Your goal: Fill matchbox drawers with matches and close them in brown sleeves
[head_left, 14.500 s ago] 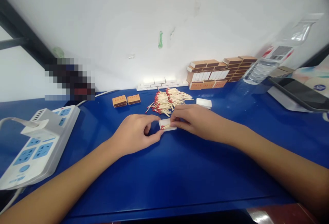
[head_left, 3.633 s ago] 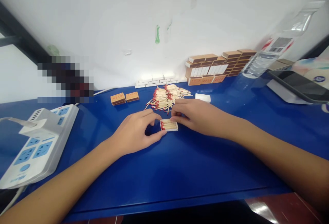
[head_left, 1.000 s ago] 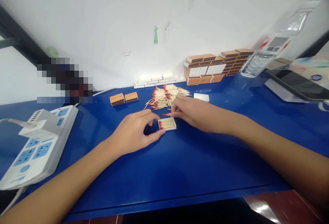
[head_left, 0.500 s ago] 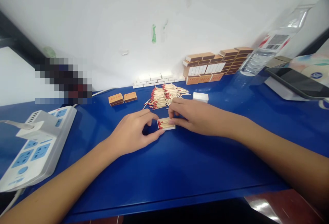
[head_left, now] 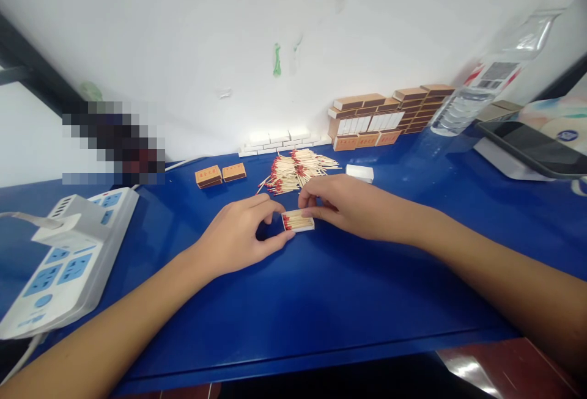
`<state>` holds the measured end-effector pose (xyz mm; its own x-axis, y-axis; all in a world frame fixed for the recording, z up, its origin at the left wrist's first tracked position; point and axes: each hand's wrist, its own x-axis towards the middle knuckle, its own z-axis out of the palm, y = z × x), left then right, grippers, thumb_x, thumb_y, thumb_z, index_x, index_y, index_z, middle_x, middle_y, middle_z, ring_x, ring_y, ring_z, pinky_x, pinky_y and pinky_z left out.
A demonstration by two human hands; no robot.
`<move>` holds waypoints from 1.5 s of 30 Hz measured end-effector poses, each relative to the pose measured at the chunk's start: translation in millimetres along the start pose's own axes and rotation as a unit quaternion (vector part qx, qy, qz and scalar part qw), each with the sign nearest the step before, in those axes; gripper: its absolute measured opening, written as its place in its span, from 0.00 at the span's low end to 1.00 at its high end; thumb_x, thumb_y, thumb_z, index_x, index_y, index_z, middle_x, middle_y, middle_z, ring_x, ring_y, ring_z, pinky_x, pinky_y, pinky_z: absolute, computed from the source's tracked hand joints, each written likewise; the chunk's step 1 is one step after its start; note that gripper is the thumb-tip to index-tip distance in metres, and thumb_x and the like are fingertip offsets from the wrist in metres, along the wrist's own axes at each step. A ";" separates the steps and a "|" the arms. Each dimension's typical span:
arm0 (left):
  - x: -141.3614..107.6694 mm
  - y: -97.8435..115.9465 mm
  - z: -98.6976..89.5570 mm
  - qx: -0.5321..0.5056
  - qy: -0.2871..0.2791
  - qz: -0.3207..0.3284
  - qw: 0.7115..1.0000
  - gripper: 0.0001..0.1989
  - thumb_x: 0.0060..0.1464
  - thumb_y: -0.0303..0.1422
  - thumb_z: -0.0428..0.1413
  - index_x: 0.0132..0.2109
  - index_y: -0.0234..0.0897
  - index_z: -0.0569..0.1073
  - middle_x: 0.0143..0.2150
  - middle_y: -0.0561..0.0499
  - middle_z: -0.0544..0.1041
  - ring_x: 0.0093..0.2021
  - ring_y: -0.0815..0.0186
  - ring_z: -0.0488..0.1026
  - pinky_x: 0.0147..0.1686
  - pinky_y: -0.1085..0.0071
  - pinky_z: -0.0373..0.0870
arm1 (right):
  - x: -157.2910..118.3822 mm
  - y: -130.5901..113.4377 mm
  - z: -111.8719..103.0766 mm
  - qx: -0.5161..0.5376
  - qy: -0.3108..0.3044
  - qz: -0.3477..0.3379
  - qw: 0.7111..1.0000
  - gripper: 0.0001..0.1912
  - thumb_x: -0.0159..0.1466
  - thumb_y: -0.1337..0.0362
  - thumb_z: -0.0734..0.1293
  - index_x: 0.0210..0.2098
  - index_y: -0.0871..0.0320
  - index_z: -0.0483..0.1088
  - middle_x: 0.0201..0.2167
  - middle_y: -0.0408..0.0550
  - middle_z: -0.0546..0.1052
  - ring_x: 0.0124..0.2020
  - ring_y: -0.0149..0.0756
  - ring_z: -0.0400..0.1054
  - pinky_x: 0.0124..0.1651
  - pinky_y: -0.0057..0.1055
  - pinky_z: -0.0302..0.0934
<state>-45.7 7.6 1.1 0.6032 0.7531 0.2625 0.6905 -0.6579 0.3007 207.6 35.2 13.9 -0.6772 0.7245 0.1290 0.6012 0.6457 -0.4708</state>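
Note:
A small white matchbox tray (head_left: 299, 228) lies on the blue table, with red-headed matches in it, heads to the left. My left hand (head_left: 245, 231) grips its left end between thumb and forefinger. At the tray's upper right is my right hand (head_left: 330, 203), its fingers closed in a pinch over the matches; whether a match is between them is too small to tell. Just behind the tray, a loose heap of matches (head_left: 298, 170) spreads out. A white tray (head_left: 360, 173) sits right of the heap.
Two orange matchboxes (head_left: 208, 176) lie left of the heap. White trays (head_left: 284, 140) and stacked matchboxes (head_left: 367, 124) line the wall. A plastic bottle (head_left: 481, 87) and a phone (head_left: 534, 145) are at right, a power strip (head_left: 68, 264) at left.
My right hand's fingers have shifted slightly up and back, showing more of the matches in the tray. The left hand keeps its place at the tray's left end.

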 end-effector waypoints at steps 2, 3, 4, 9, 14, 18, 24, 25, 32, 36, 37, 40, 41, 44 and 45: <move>0.3 0.6 -0.2 -0.003 -0.001 0.000 1.000 0.14 0.64 0.44 0.61 0.49 0.39 0.79 0.36 0.53 0.75 0.31 0.68 0.70 0.32 0.69 0.65 | -0.3 0.3 -0.8 -0.007 0.001 -0.001 1.000 0.05 0.72 0.64 0.66 0.39 0.56 0.74 0.36 0.47 0.79 0.35 0.36 0.69 0.36 0.32 0.56; 0.4 0.9 -0.2 -0.003 -0.001 0.000 1.000 0.14 0.64 0.44 0.61 0.48 0.39 0.79 0.36 0.53 0.75 0.31 0.68 0.70 0.32 0.69 0.65 | -0.3 0.1 -0.5 -0.009 0.002 -0.001 1.000 0.05 0.71 0.64 0.66 0.38 0.56 0.73 0.36 0.47 0.79 0.35 0.36 0.69 0.36 0.32 0.56; 0.5 1.1 -0.2 -0.003 -0.001 -0.001 1.000 0.14 0.64 0.44 0.61 0.48 0.39 0.79 0.36 0.53 0.75 0.31 0.68 0.70 0.31 0.69 0.65 | -0.1 -0.2 0.2 -0.009 0.002 0.001 1.000 0.05 0.71 0.65 0.66 0.38 0.56 0.73 0.36 0.47 0.79 0.34 0.35 0.69 0.36 0.32 0.56; 0.5 1.0 0.2 -0.003 0.002 0.003 1.000 0.14 0.64 0.44 0.61 0.47 0.39 0.79 0.35 0.53 0.75 0.30 0.68 0.70 0.31 0.69 0.65 | 1.0 -0.4 4.0 -0.001 0.013 0.012 1.000 0.04 0.71 0.65 0.67 0.38 0.56 0.71 0.34 0.46 0.78 0.34 0.35 0.67 0.35 0.31 0.55; -0.4 0.4 0.9 -0.006 -0.001 0.000 1.000 0.13 0.64 0.43 0.61 0.48 0.39 0.79 0.36 0.53 0.74 0.31 0.68 0.70 0.32 0.69 0.65 | 2.4 -0.8 11.2 0.010 0.037 -0.029 0.999 0.06 0.71 0.63 0.68 0.37 0.56 0.72 0.32 0.44 0.75 0.32 0.33 0.65 0.35 0.31 0.53; -0.6 0.7 1.0 -0.010 0.000 0.002 1.000 0.13 0.64 0.43 0.61 0.47 0.39 0.78 0.36 0.53 0.74 0.31 0.68 0.70 0.32 0.69 0.64 | 3.3 -3.4 17.2 0.001 0.054 -0.019 0.998 0.07 0.71 0.64 0.68 0.35 0.57 0.71 0.31 0.43 0.74 0.32 0.32 0.64 0.37 0.31 0.53; -0.4 0.9 0.2 -0.011 -0.002 -0.001 1.000 0.13 0.64 0.43 0.61 0.47 0.39 0.78 0.36 0.53 0.73 0.31 0.68 0.69 0.32 0.69 0.64 | 2.4 -1.8 14.3 -0.006 0.050 -0.049 0.998 0.08 0.73 0.62 0.66 0.38 0.57 0.72 0.36 0.46 0.74 0.34 0.33 0.65 0.38 0.31 0.55; -0.5 0.8 0.1 -0.011 -0.002 0.001 1.000 0.13 0.64 0.43 0.61 0.47 0.39 0.78 0.36 0.53 0.73 0.31 0.68 0.69 0.31 0.69 0.64 | 2.3 -1.8 13.8 -0.002 0.043 -0.054 0.998 0.08 0.74 0.62 0.65 0.39 0.57 0.73 0.36 0.46 0.74 0.34 0.33 0.65 0.38 0.31 0.55; -0.6 0.8 0.5 -0.012 0.001 0.003 1.000 0.13 0.64 0.43 0.62 0.47 0.38 0.78 0.35 0.54 0.73 0.31 0.69 0.69 0.32 0.69 0.64 | 1.9 -3.0 13.0 -0.005 0.047 -0.050 0.998 0.09 0.73 0.61 0.67 0.38 0.58 0.74 0.37 0.46 0.74 0.33 0.32 0.65 0.36 0.31 0.55; -0.4 0.4 0.9 -0.010 0.001 0.006 1.000 0.13 0.64 0.43 0.61 0.46 0.38 0.78 0.35 0.54 0.73 0.31 0.69 0.69 0.32 0.69 0.64 | 2.3 -3.5 12.2 0.022 0.032 -0.060 0.997 0.05 0.71 0.63 0.69 0.39 0.58 0.75 0.37 0.45 0.74 0.33 0.31 0.66 0.36 0.30 0.56; -0.5 0.2 0.8 -0.009 0.002 0.007 1.000 0.13 0.64 0.43 0.61 0.46 0.38 0.78 0.35 0.54 0.73 0.31 0.69 0.69 0.32 0.69 0.64 | 2.4 -3.4 12.4 0.026 0.028 -0.062 0.997 0.04 0.71 0.64 0.70 0.39 0.58 0.75 0.37 0.45 0.74 0.33 0.31 0.66 0.36 0.30 0.57; -1.1 0.2 0.8 -0.009 0.001 0.005 1.000 0.12 0.64 0.43 0.61 0.46 0.38 0.78 0.35 0.54 0.73 0.30 0.69 0.68 0.32 0.69 0.64 | 2.4 -1.6 13.0 0.012 0.033 -0.055 0.998 0.05 0.71 0.65 0.70 0.38 0.58 0.74 0.36 0.44 0.74 0.33 0.30 0.65 0.35 0.30 0.56; -1.3 0.3 0.8 -0.011 0.000 0.004 1.000 0.12 0.64 0.43 0.61 0.47 0.39 0.78 0.35 0.54 0.73 0.30 0.69 0.68 0.32 0.69 0.64 | 2.4 -0.6 13.1 0.003 0.041 -0.051 0.998 0.05 0.71 0.64 0.69 0.37 0.58 0.74 0.35 0.44 0.73 0.32 0.31 0.65 0.35 0.30 0.55; -1.4 1.0 1.0 -0.015 -0.002 0.002 1.000 0.12 0.64 0.43 0.61 0.48 0.39 0.78 0.35 0.54 0.73 0.31 0.69 0.69 0.32 0.69 0.64 | 2.6 2.1 13.4 -0.006 0.061 -0.057 0.997 0.06 0.71 0.64 0.70 0.36 0.58 0.74 0.33 0.43 0.73 0.32 0.31 0.64 0.35 0.30 0.55; -1.2 1.3 1.0 -0.016 -0.002 0.002 1.000 0.12 0.64 0.43 0.61 0.47 0.39 0.78 0.35 0.54 0.73 0.31 0.69 0.69 0.32 0.69 0.64 | 2.8 2.5 13.6 -0.002 0.063 -0.063 0.996 0.06 0.70 0.63 0.70 0.36 0.58 0.74 0.33 0.43 0.73 0.32 0.31 0.63 0.35 0.30 0.55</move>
<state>-45.2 5.9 0.3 0.6082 0.7500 0.2599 0.6748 -0.6609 0.3283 201.5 35.5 1.3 -0.6895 0.6615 0.2950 0.5165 0.7346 -0.4401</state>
